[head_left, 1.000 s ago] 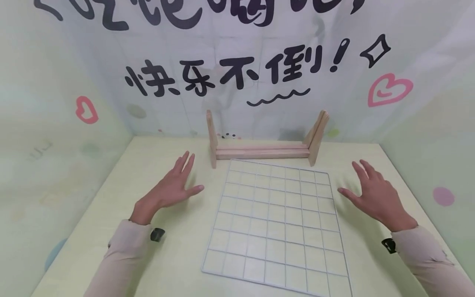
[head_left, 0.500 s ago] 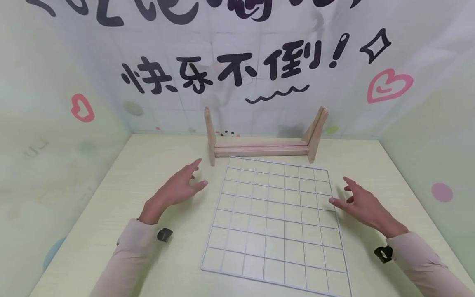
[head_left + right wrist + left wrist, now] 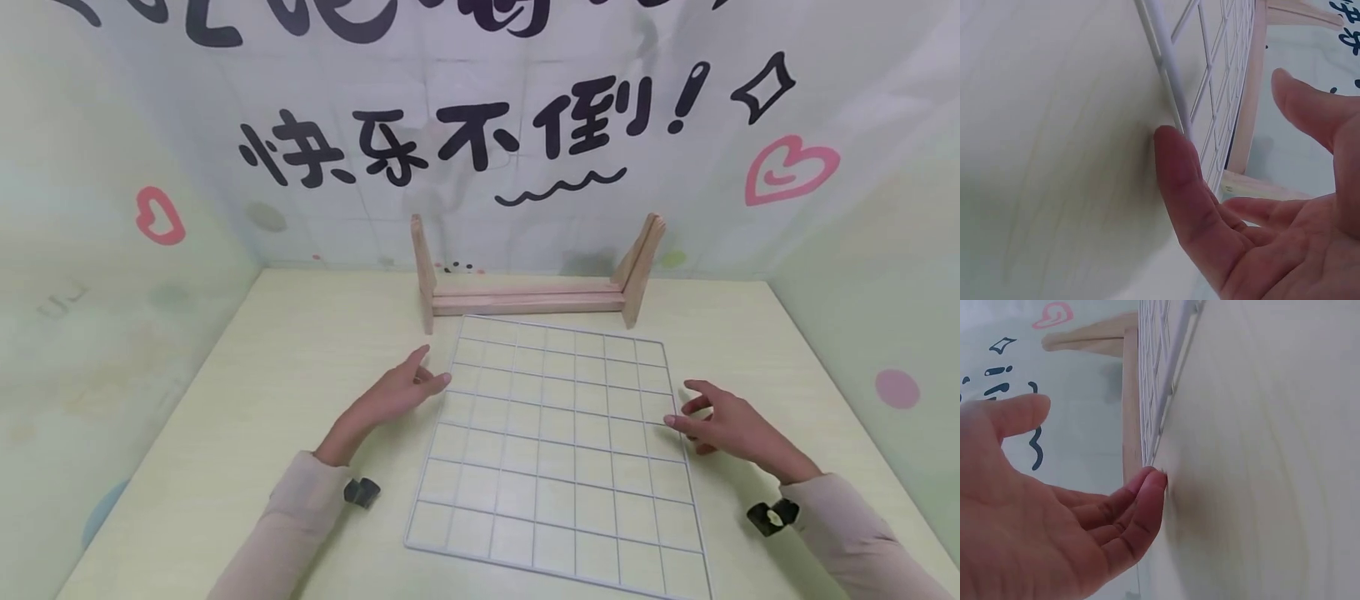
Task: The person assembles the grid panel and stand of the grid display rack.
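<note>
A white wire grid panel (image 3: 576, 482) lies flat on the pale table, slightly turned. My left hand (image 3: 393, 393) is beside its left edge, thumb overlapping the rim in the head view. In the left wrist view the loosely bent fingertips (image 3: 1157, 478) are right at the panel's rim, low over the table, with the thumb held apart. On the opposite side, my right hand (image 3: 731, 425) reaches the right edge. Its fingertips (image 3: 1169, 140) meet the rim (image 3: 1163, 56) close to the tabletop in the right wrist view, and the thumb stands away. Neither hand grips the panel.
A wooden stand (image 3: 528, 304) with two upright side pieces and a pair of crossbars stands behind the panel. Printed sheets with lettering and hearts (image 3: 792, 171) enclose the back and both sides. Black wrist mounts (image 3: 362, 492) show below both hands.
Both hands have moved inward and nearer, from beside the panel to its two side edges, and their fingers have bent. The panel and stand stay in place; the head view tilts slightly.
</note>
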Demonstrator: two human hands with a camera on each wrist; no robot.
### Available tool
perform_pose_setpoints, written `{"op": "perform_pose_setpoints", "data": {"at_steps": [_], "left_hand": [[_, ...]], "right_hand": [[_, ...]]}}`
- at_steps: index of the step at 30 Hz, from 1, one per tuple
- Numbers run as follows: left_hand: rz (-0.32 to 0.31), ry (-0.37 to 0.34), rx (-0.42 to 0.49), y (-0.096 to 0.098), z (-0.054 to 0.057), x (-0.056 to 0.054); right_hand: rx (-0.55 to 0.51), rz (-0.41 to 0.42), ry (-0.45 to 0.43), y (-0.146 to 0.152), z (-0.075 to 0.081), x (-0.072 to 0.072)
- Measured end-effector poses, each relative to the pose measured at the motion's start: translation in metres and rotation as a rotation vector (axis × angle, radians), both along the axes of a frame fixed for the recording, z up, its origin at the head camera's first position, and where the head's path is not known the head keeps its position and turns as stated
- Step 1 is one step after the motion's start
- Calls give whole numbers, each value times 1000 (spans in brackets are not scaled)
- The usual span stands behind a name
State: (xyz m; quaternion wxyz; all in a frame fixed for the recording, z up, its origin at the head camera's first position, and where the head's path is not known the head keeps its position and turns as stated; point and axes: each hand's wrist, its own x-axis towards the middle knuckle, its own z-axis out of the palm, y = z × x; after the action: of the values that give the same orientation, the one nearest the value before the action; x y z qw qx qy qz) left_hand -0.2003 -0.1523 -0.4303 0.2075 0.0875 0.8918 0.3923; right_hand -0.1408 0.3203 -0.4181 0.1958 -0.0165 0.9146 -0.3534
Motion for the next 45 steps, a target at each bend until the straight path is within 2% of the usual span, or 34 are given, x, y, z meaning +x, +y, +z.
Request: {"op": "perform_pose_setpoints", "data": {"at_steps": [8,15,19,25,31,39,45], "left_hand": [[68,-22,-24,16,1,9],[151,62,-63,27,-7,14],[140,126,-82,31,-12,16],[116,184,-106,36,-11,19],[118,167,-114,39,-11,19],[68,128,-6,33,-12,21],[58,138,12,29,-13,20]], "right_hand": [[38,31,-3,-8,-2,2],[60,36,28,-10,-11,3],[43,9,-1,-11,-16,1],[20,5,14,-13,-18,0],[14,-12,13,-13,-17,0],[-11,-39,-5,-14,-18,4],[-52,-18,36,-14,-19,3]]}}
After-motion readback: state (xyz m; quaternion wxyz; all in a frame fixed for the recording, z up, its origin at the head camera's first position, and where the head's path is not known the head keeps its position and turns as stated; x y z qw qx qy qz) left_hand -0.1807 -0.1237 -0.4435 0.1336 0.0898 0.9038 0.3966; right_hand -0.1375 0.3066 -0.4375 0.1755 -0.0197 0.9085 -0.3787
